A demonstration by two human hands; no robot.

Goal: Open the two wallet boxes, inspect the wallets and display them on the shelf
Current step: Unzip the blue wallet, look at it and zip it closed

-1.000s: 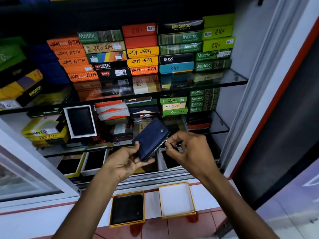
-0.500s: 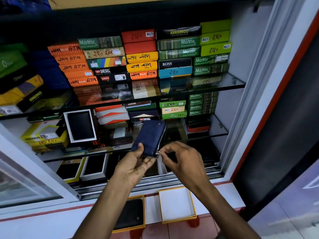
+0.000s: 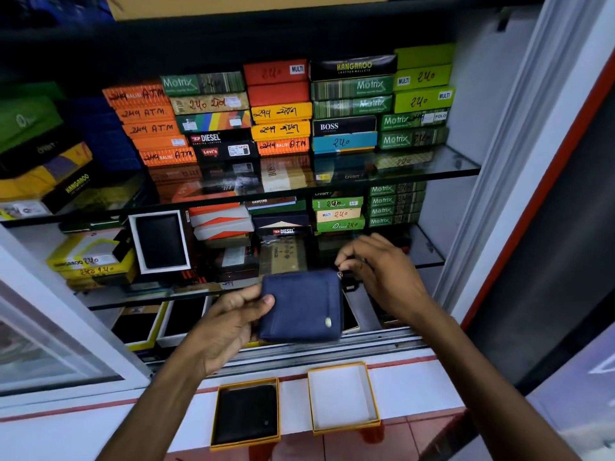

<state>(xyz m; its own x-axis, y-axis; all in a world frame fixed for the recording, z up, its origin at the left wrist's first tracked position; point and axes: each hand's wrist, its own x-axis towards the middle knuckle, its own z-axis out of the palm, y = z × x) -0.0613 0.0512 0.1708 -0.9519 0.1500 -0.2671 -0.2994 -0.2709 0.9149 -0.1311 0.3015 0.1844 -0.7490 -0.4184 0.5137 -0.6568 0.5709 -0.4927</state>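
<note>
Your left hand (image 3: pixel 229 324) grips the blue wallet (image 3: pixel 301 306) in front of the shelves; your right hand (image 3: pixel 382 277) pinches its zip at the far right corner. Both boxes (image 3: pixel 342 395) lie open on the counter (image 3: pixel 412 384), the left one holding a black wallet (image 3: pixel 248 414).

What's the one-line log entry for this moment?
step: inspect | left hand: holds blue wallet | right hand: pinches zipper pull | black wallet: boxed | other box: empty

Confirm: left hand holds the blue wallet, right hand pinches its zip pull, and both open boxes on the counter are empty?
Not quite. In the head view only the right box is empty; the left box holds a black wallet. Left hand, blue wallet and right hand are as stated.
</note>
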